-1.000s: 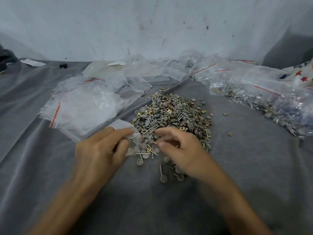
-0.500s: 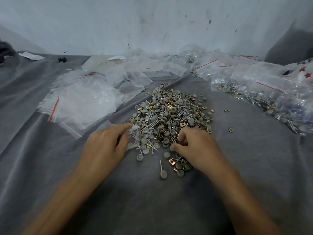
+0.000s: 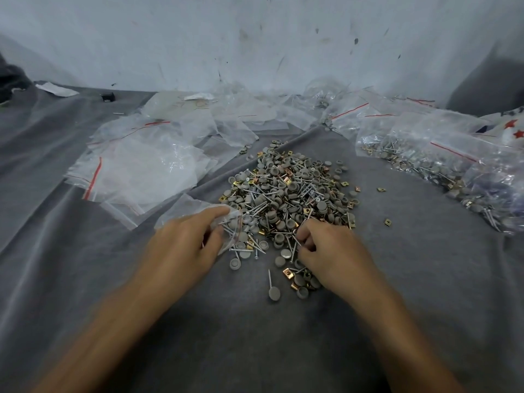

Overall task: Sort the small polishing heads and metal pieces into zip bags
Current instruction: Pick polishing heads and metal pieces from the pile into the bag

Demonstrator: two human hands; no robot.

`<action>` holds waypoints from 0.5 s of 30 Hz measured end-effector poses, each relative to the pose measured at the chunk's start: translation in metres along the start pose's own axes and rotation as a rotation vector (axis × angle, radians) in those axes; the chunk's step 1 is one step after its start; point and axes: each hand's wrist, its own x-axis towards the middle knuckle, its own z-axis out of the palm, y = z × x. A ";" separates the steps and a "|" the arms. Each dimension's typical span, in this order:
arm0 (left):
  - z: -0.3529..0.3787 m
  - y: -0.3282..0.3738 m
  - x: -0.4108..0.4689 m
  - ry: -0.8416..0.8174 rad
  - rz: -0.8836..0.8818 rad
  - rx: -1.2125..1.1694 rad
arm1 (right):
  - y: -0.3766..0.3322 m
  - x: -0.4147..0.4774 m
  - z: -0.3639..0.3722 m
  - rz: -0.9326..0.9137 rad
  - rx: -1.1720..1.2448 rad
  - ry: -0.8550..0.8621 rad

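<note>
On the grey cloth (image 3: 425, 265) our left hand (image 3: 184, 245) pinches a small zip bag (image 3: 198, 208) at the parts pile's (image 3: 292, 188) near-left edge. Our right hand (image 3: 331, 251) curls into its near edge, and we cannot tell whether it grips anything. Empty bags (image 3: 141, 171) lie far left, filled bags (image 3: 453, 165) far right.

Makeshift small-parts packing spot, likely an informal workroom. A surface (image 3: 425, 279) draped in wrinkled grey cloth runs back to a scuffed, stained white wall (image 3: 255, 38). On it lie a loose heap of grey caps, screws and brass clips (image 3: 292, 191), empty red-striped zip bags (image 3: 136, 165) and filled bags (image 3: 442, 165).
</note>
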 end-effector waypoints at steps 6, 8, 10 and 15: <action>0.003 -0.002 -0.001 -0.007 0.017 -0.005 | -0.003 0.001 0.001 -0.033 0.328 0.086; 0.004 0.000 -0.001 -0.011 0.021 -0.025 | -0.011 0.000 0.003 -0.049 0.559 0.084; 0.004 0.000 -0.002 -0.025 0.026 -0.049 | -0.022 -0.001 0.008 -0.050 0.748 0.033; 0.007 -0.001 -0.002 -0.068 0.003 -0.113 | -0.049 0.001 0.030 -0.123 0.848 -0.027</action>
